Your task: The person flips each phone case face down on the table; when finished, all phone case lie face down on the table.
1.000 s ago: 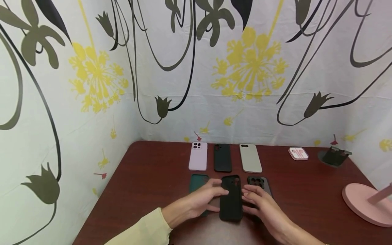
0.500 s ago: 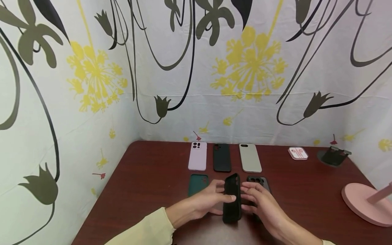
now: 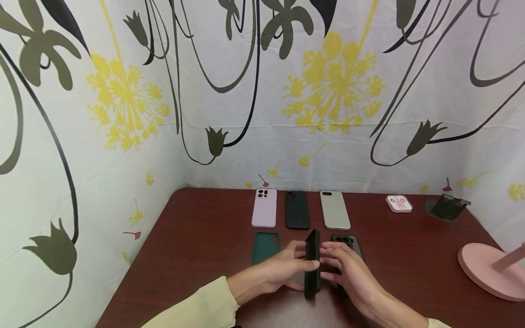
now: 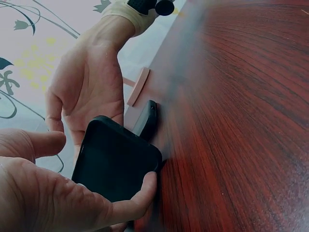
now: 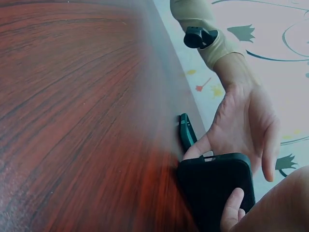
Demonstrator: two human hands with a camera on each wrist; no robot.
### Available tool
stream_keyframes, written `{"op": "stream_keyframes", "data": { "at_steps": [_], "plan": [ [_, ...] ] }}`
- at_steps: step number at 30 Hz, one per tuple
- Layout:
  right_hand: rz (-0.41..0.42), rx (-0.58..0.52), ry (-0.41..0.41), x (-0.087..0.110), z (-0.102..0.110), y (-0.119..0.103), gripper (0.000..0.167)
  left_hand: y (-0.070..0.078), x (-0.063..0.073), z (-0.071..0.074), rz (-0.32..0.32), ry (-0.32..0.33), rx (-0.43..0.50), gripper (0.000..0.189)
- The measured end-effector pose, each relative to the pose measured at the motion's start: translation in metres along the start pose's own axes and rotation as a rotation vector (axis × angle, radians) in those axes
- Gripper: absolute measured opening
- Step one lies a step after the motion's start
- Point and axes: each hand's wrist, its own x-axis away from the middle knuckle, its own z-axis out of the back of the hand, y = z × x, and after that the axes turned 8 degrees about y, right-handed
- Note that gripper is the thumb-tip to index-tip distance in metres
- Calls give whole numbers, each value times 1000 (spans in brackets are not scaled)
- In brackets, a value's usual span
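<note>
"What's changed?"
"Black case (image 3: 313, 250) swung edge-on, right of green case (image 3: 264, 248). Left hand (image 3: 284, 269) grips it; right hand (image 3: 349, 275), fingers spread, touches it."
"Meaning?"
"Looks mid-turn from here, I'd judge; not set down yet."

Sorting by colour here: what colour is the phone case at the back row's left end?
The phone case is pale lilac, clearest in the head view.

From here, black case (image 3: 313, 283) masks some left hand (image 3: 280, 269) fingers; right hand (image 3: 352, 279) partly covers grey-backed case (image 3: 355, 246). Pink stand (image 3: 477, 269) cut off, right.
</note>
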Motion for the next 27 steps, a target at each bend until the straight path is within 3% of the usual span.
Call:
{"op": "stream_keyframes", "data": {
  "at_steps": [27],
  "plan": [
    [6,-17,-36,-3,-12,21,48,-13,1,3,-61,52,56,74]
  ]
}}
